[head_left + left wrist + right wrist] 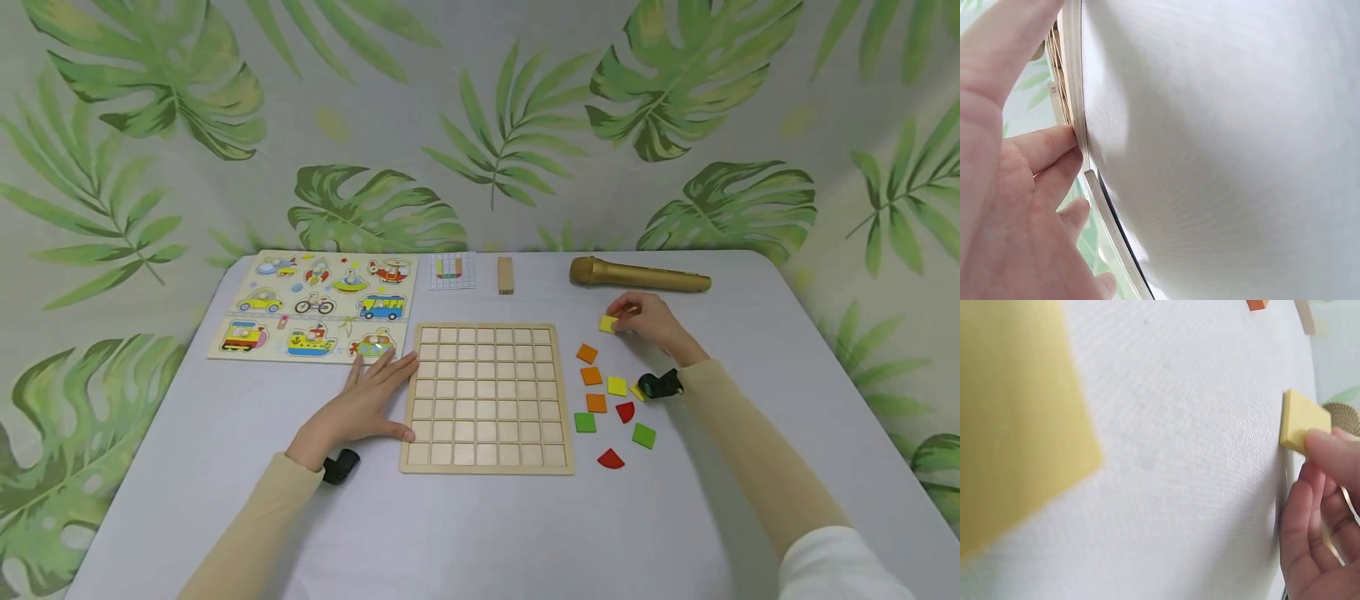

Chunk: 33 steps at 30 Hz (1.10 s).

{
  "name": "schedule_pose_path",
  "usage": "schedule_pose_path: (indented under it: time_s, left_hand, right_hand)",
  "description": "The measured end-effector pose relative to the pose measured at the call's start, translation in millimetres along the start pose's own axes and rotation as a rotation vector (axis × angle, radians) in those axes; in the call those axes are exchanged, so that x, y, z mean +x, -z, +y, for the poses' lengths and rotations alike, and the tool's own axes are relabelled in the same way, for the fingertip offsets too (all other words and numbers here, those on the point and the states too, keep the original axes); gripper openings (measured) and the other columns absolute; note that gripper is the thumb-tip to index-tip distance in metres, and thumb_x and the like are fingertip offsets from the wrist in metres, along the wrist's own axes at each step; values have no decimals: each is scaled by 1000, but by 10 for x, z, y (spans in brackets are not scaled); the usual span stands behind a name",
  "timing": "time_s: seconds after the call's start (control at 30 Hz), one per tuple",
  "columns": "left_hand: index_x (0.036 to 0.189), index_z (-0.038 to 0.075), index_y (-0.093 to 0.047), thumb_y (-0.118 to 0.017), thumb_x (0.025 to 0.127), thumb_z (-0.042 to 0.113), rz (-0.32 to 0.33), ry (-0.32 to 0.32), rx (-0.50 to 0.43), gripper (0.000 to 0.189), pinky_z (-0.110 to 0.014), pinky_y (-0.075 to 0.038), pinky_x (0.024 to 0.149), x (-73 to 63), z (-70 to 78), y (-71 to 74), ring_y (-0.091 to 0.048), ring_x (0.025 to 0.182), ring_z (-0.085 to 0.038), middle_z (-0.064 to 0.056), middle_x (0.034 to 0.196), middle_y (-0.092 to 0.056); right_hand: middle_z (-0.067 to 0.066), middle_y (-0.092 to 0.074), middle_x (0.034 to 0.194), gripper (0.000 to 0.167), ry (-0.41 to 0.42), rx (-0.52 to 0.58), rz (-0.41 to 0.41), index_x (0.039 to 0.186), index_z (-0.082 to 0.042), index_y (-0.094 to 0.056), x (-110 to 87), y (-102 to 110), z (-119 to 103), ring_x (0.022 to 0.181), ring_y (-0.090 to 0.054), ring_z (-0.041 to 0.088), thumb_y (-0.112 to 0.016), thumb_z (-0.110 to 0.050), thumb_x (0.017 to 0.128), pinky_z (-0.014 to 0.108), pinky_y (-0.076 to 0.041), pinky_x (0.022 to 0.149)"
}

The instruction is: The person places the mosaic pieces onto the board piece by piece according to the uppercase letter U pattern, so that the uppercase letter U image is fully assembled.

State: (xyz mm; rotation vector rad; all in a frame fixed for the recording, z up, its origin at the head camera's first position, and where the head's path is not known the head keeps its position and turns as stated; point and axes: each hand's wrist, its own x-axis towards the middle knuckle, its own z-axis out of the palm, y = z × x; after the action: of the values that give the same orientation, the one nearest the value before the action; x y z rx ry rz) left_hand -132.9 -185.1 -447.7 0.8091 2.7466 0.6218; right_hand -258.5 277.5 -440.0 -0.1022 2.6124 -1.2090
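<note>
A wooden grid board (486,468) with bare square cells lies at the middle of the table. My left hand (367,402) rests along its left edge, fingers spread; in the left wrist view the fingertips (1066,134) touch the board's side. Right of the board, my right hand (651,321) pinches a yellow square tile (1304,419) between thumb and fingers, at the table's surface. Below that hand lie orange tiles (591,376), a yellow tile (617,386), green tiles (585,422) and red quarter-round tiles (611,458). Another yellow tile (1016,425) looms close to the right wrist camera.
A picture puzzle board (281,337) with vehicles lies at the back left, partly under the left fingertips. Behind the grid board are a pattern card (452,282) and a small wooden block (506,276). A gold microphone (641,275) lies at the back right.
</note>
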Motion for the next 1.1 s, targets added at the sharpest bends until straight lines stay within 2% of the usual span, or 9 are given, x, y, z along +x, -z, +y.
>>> schedule_pose_path:
  time_s: [0.13,0.27,0.43,0.53,0.6,0.73,0.9,1.1]
  left_hand:
    - [151,5,-26,-78,67,54,-5,5,3,110,-60,9,105,10,5,3,-3,143,-35,-8,158,-18]
    - [151,5,-26,-78,67,53,-1,0,5,110,-61,8,105,15,4,-1,-4,143,-36,-8,158,-18]
    - [151,5,-26,-79,67,53,1,0,0,110,-61,9,105,21,-4,-15,-4,143,-36,-8,158,-19]
    - [151,5,-26,-78,67,53,4,-1,0,111,-61,8,105,24,-8,-21,-4,143,-36,-8,158,-19]
    - [151,5,-26,-79,66,53,5,-2,-5,111,-61,9,105,22,-6,-20,-4,143,-36,-8,158,-19]
    - [151,5,-26,-79,67,53,6,0,-1,110,-61,8,105,21,-13,-30,-4,143,-36,-8,158,-19]
    - [151,5,-26,-78,67,54,5,1,6,111,-61,8,105,23,-24,-37,-4,143,-36,-8,158,-18]
    - [151,5,-26,-78,67,54,6,2,2,111,-62,8,104,16,-19,-26,-3,143,-37,-9,158,-19]
  right_hand:
    - [19,-57,103,23,3,14,-31,112,6,-60,-16,13,-21,87,-50,28,-60,-2,91,33,-41,75]
    - [18,-58,106,25,27,75,-63,114,6,-59,-9,2,-79,87,-52,26,-60,-7,93,31,-44,78]
    - [18,-59,106,29,65,189,-128,116,11,-57,-56,-90,-368,88,-55,25,-61,-6,93,37,-46,85]
    - [16,-61,101,28,93,218,-165,114,13,-57,-31,-204,-494,86,-56,23,-62,-3,92,37,-48,84]
    - [12,-62,97,26,124,228,-185,112,12,-58,48,-306,-485,83,-56,17,-62,-3,91,31,-49,81]
    - [10,-62,91,22,172,265,-238,107,12,-60,114,-499,-604,81,-57,16,-62,0,90,28,-49,79]
    - [11,-64,90,18,245,253,-279,103,12,-62,176,-760,-785,78,-58,14,-62,2,88,28,-48,76]
    - [9,-64,87,16,246,284,-325,101,11,-63,206,-1098,-1034,76,-59,13,-63,4,86,26,-50,71]
